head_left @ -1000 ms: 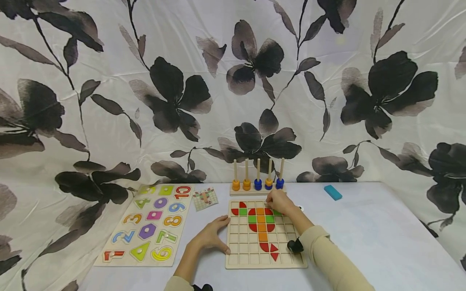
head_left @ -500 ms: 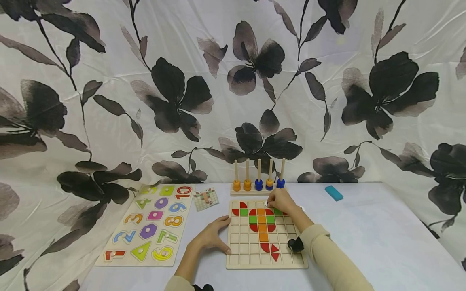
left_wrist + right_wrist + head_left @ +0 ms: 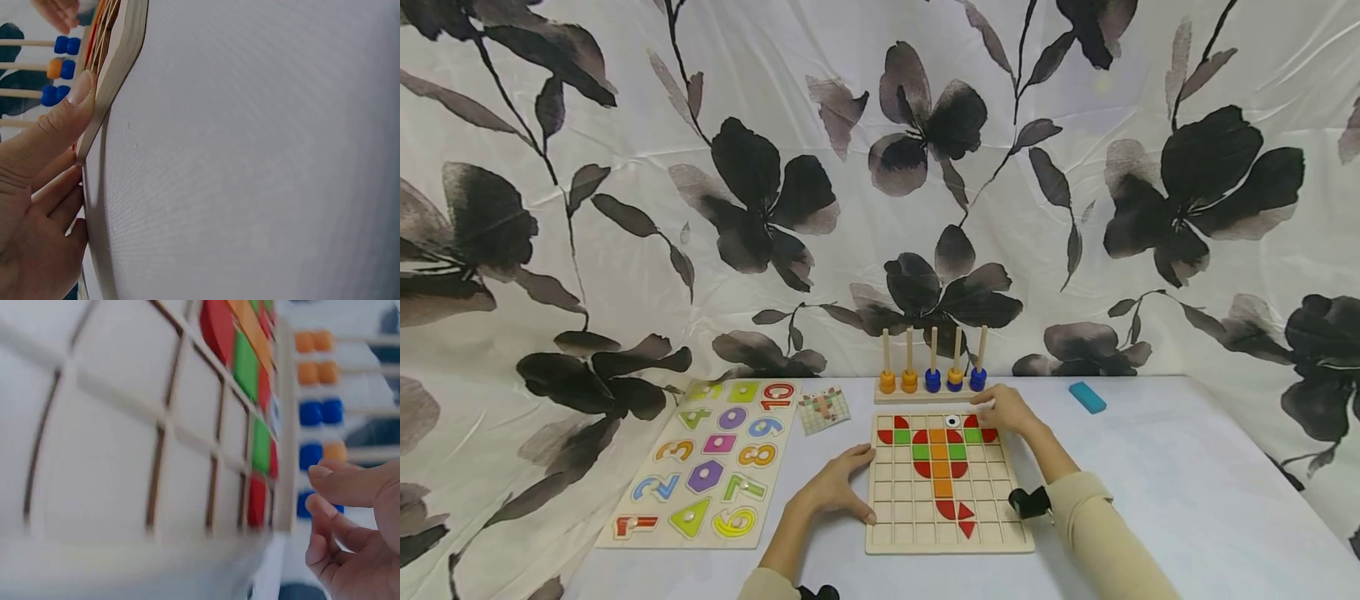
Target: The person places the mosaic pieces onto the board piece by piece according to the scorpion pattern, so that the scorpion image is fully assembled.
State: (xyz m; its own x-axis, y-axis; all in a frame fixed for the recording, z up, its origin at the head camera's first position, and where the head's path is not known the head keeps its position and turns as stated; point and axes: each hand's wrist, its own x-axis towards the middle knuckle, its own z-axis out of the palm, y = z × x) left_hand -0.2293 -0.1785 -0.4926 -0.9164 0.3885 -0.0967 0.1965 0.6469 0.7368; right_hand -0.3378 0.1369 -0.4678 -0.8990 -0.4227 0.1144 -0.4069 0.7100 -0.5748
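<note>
A wooden grid board [image 3: 917, 533] lies flat, its cells holding red, green and orange pieces in a figure. Near its far edge sits a round white tile with a black dot [image 3: 952, 422], seen edge-on in the right wrist view. My left hand [image 3: 835, 485] rests at the board's left side. In the left wrist view its thumb touches the board's edge [image 3: 122, 69], the fingers extended alongside. Just past the far right corner my right hand [image 3: 1006, 410] hovers with nothing in it. Its fingers [image 3: 340, 531] are loosely bent, thumb and index apart.
Behind the board stands a peg rack [image 3: 925, 397] with orange and blue beads. A number-and-shape puzzle [image 3: 700, 467] lies to the left. Between them is a small picture card [image 3: 823, 410]. A blue block [image 3: 1087, 397] lies at the back right, before a floral cloth [image 3: 925, 208].
My right hand has let go of the white dotted tile at the board's far edge and moved right, uncovering it and the green and red pieces. The left hand stays put.
</note>
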